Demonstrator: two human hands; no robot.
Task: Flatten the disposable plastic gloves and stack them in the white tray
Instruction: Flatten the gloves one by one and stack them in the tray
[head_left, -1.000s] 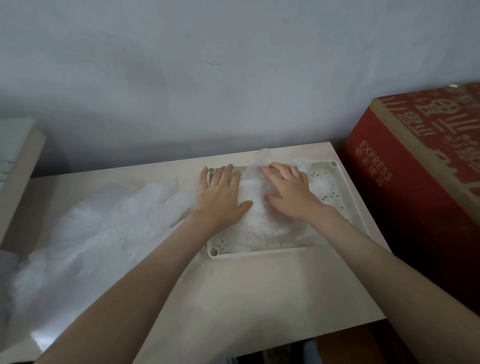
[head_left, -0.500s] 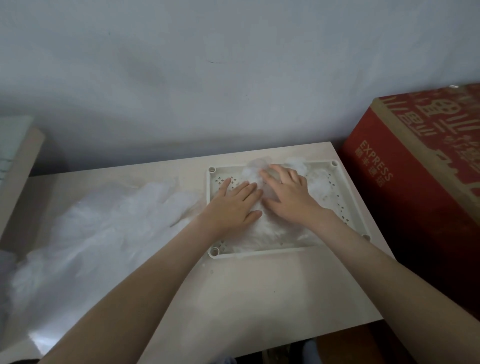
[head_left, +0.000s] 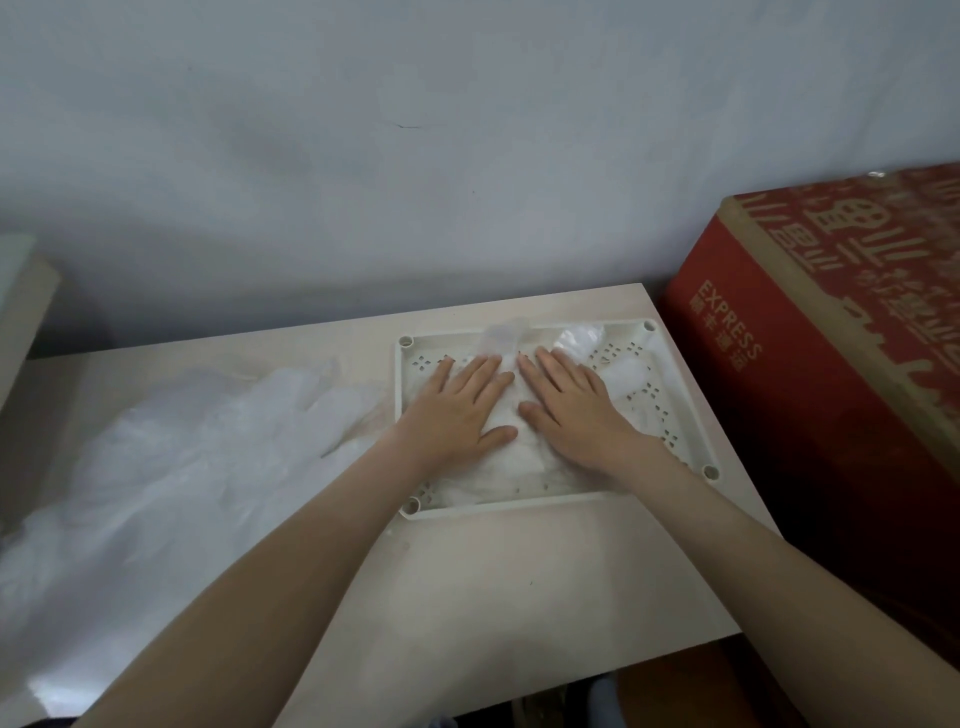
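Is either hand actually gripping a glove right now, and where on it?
Nothing is gripped. The left hand and right hand lie flat, fingers straight, pressing down on the gloves in the white tray.

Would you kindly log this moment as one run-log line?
left hand: pressing gloves flat | right hand: pressing same | white tray: holds gloves | loose pile: left of tray
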